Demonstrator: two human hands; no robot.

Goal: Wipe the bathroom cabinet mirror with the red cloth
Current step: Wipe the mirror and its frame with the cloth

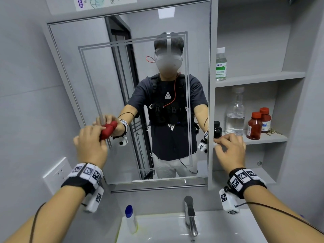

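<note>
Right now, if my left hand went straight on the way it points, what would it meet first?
The mirror. Your left hand grips the red cloth and points at the glass. The cloth looks to be at or almost on it, though depth is unclear.

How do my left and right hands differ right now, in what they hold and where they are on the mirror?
The left hand grips the bunched red cloth; the right hand holds no cloth. The left hand presses the cloth to the lower left of the grey-framed cabinet mirror; the right hand sits at the mirror's right edge, beside the open grey shelves, fingers bent, grip unclear. Both wear black wristbands with marker tags.
</note>
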